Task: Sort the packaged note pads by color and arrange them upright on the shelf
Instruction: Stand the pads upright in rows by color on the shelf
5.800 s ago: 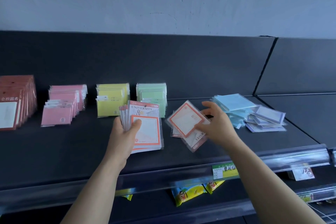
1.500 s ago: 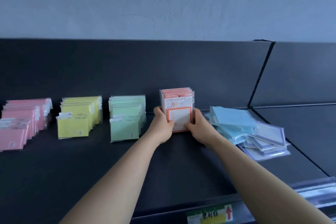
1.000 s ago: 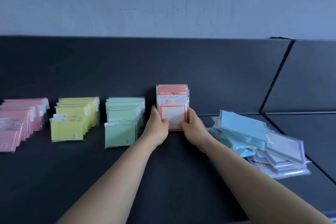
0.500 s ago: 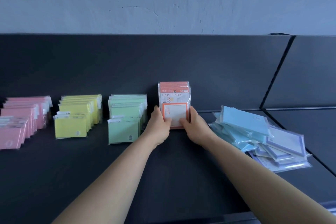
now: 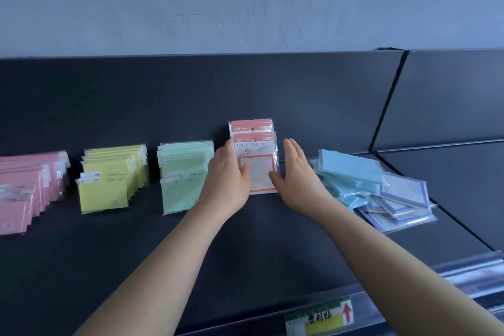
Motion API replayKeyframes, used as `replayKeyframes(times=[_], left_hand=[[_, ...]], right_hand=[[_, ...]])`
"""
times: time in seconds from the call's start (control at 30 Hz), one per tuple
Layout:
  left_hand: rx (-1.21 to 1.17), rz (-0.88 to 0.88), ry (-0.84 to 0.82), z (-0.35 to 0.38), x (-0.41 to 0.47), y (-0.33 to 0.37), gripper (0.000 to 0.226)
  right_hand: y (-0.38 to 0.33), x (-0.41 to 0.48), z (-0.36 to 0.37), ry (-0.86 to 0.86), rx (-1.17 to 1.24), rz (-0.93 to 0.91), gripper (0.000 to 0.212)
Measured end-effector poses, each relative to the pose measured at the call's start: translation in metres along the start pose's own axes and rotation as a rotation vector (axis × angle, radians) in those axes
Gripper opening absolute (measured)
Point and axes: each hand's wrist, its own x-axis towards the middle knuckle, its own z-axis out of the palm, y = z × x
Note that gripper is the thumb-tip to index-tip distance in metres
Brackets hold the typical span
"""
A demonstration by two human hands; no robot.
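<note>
- Step in hand, as I judge it: standing the orange stack point(image 5: 253, 155) upright near the back panel point(image 5: 313, 95) of the shelf point(image 5: 245, 254).
- Left hand point(image 5: 227, 174) holds the stack, thumb on its front, fingers point(image 5: 222, 151) along its left edge.
- Right hand point(image 5: 296, 172) is spread just right of the stack, fingers point(image 5: 291, 147) straight, gripping nothing.
- Next move probably calls for a gentle release so the stack does not topple, then a reach to the blue heap point(image 5: 351, 174) lying flat right of the stack, with the purple-bordered pads point(image 5: 401, 199) further right.
- Left of the stack stand the green row point(image 5: 182, 172), yellow row point(image 5: 111, 177) and pink row point(image 5: 27, 185).
- Shelf is dark and matt; a clear rail point(image 5: 463, 273) with a price label point(image 5: 319, 318) runs in front of the stack, and a pale grey wall point(image 5: 245, 3) rises behind it.
</note>
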Motion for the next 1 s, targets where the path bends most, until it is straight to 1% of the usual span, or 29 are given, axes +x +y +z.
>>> replayKeyframes(times=[0.03,0.1,0.17,0.23,0.27,0.37,0.43,0.47,0.53,0.63,0.83,1.0], left_hand=[[0.009,0.023,-0.021,0.003,-0.001,-0.003,0.038],[0.046,0.015,-0.097,0.013,-0.006,-0.010,0.047],[0.104,0.012,-0.169,0.022,-0.013,-0.015,0.061],[0.151,-0.037,-0.195,0.027,-0.019,-0.017,0.067],[0.161,-0.069,-0.187,0.027,-0.021,-0.017,0.063],[0.181,-0.089,-0.121,0.025,-0.020,-0.016,0.034],[0.197,-0.081,-0.152,0.025,-0.017,-0.016,0.021],[0.205,-0.087,-0.182,0.025,-0.015,-0.017,0.020],[0.222,-0.099,-0.212,0.028,-0.011,-0.020,0.024],[0.234,-0.115,-0.198,0.031,-0.005,-0.021,0.026],[0.187,-0.154,-0.158,0.031,0.000,-0.018,0.027],[0.153,-0.155,-0.130,0.023,-0.005,-0.016,0.031]], right_hand=[[0.001,-0.006,-0.003,0.008,-0.007,0.004,0.051],[0.003,-0.017,-0.006,0.015,-0.037,0.011,0.058],[0.007,-0.024,-0.001,-0.002,-0.062,0.033,0.050],[0.009,-0.030,0.008,-0.023,-0.082,0.061,0.040],[0.011,-0.032,0.013,-0.031,-0.095,0.071,0.040],[0.018,-0.026,0.024,-0.046,-0.133,0.080,0.036],[0.021,-0.018,0.026,-0.087,-0.142,0.073,0.031],[0.022,-0.014,0.026,-0.109,-0.148,0.070,0.031],[0.025,-0.008,0.025,-0.149,-0.162,0.062,0.034],[0.029,-0.001,0.026,-0.190,-0.180,0.054,0.038],[0.033,0.011,0.028,-0.175,-0.139,0.056,0.035],[0.036,0.013,0.024,-0.155,-0.115,0.059,0.039]])
